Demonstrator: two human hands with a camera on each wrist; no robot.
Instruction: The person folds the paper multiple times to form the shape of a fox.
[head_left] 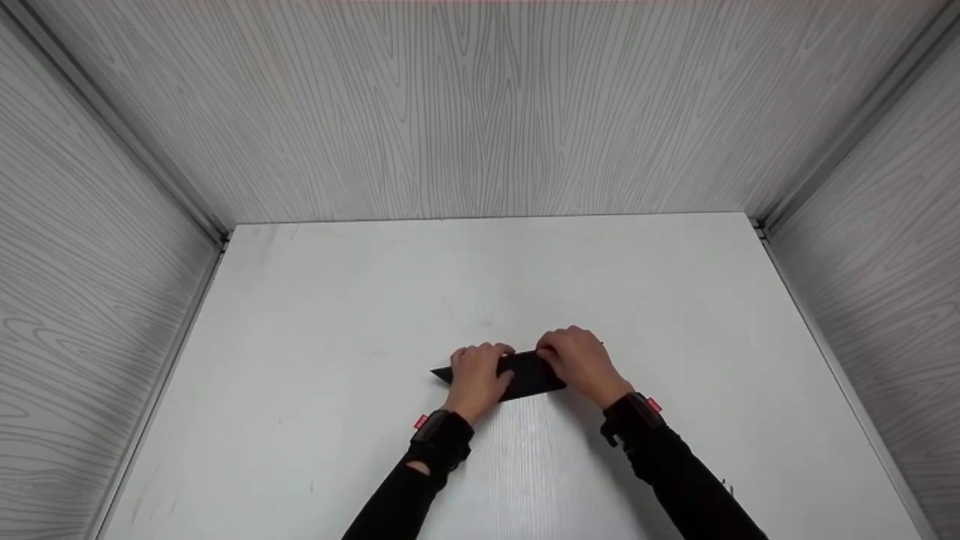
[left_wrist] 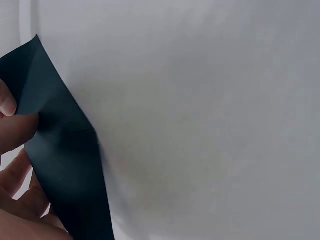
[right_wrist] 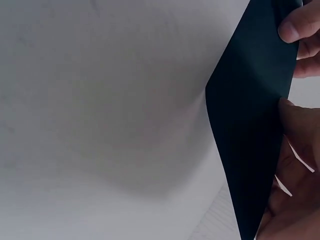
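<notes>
A black folded sheet (head_left: 531,375), apparently paper, is held near the middle of the white table, its pointed left end sticking out past my left hand (head_left: 478,382). That hand pinches the sheet's left part, thumb in front and fingers behind the upper edge. My right hand (head_left: 581,364) pinches the upper right part of it. In the left wrist view the sheet (left_wrist: 65,150) looks dark green-blue and bends at a corner along its lower edge. Both thumbs press its near face in the right wrist view, where the sheet (right_wrist: 245,120) stands tilted over the table.
The white tabletop (head_left: 337,300) bears faint scuffs. Grey wood-grain panels enclose it, with a back wall (head_left: 487,112), a left wall (head_left: 82,300) and a right wall (head_left: 877,225). Both forearms wear black sleeves and wrist straps.
</notes>
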